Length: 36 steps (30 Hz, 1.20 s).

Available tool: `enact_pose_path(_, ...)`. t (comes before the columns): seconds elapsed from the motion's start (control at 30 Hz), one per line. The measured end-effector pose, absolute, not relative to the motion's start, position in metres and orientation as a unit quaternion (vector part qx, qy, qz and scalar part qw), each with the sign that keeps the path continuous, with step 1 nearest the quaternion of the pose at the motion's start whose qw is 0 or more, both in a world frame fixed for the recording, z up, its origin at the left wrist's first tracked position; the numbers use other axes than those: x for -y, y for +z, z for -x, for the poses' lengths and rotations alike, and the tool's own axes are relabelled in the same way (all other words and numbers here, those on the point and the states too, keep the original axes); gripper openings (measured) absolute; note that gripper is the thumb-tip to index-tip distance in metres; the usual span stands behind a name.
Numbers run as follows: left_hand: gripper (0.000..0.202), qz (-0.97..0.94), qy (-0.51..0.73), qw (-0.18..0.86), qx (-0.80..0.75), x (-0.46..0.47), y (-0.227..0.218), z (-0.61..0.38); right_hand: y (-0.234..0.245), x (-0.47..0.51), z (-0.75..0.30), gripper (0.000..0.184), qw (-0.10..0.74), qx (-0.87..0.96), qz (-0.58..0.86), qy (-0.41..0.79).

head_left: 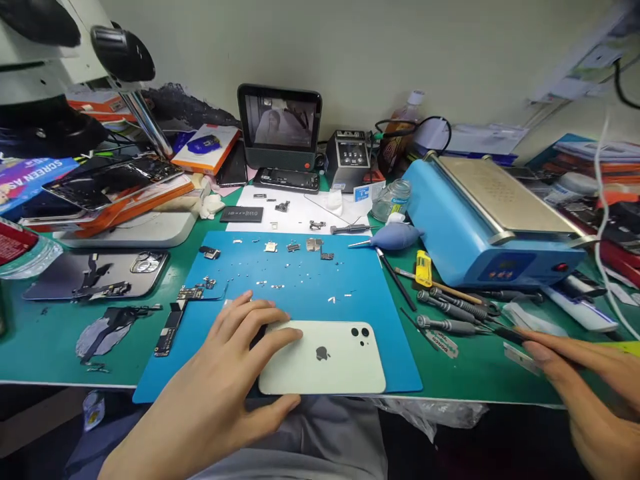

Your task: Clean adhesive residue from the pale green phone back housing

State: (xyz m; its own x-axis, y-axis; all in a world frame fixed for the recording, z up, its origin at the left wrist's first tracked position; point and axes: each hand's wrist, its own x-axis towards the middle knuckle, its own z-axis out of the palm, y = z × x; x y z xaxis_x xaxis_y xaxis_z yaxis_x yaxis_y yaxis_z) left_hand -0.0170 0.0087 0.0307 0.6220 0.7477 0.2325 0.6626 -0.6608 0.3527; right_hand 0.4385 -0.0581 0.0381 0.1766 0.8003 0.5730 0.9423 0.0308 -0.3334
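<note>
A pale mint phone (320,373) lies back side up at the front edge of the blue mat (400,360), its two camera lenses at upper right. My left hand (245,360) holds its left end, forefinger over the upper edge and thumb at the lower edge. At the right, my right hand (590,380) is closed around a slim black tool (513,335); I cannot make out its exact kind. That tool's tip points at several grey screwdrivers (450,325). A razor blade (445,343) lies left of them. Left of the phone is a logic board (170,330).
Small screws and metal parts dot the mat's upper half. A blue heating plate machine (450,227) stands at right, with a blue-grey air blower (395,236) beside it. A microscope (50,73) overhangs the left. A dark phone (115,270) lies left; a screen device (280,127) stands behind.
</note>
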Motion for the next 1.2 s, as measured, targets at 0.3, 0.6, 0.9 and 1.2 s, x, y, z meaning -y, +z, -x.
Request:
enact_pose_path(0.3, 0.051, -0.897, 0.185, 0.104, -0.388, -0.008, 0.023, 0.017, 0.056, 0.0, -0.282, 0.015, 0.389, 0.733, 0.543, 0.128)
enact_pose_path(0.6, 0.076, -0.911, 0.153, 0.057, -0.378, -0.011, 0.024, 0.024, 0.051, -0.016, -0.277, 0.017, 0.347, 0.732, 0.555, 0.192)
enact_pose_path(0.9, 0.078, -0.913, 0.174, 0.036, -0.366, -0.015, 0.022, 0.021, 0.05, -0.018, -0.28, 0.015, 0.327, 0.745, 0.558, 0.159)
enact_pose_path(1.2, 0.076, -0.911, 0.136, 0.015, -0.388, -0.007, 0.016, 0.019, 0.051, -0.024, -0.283, 0.02, 0.331, 0.758, 0.545, 0.138)
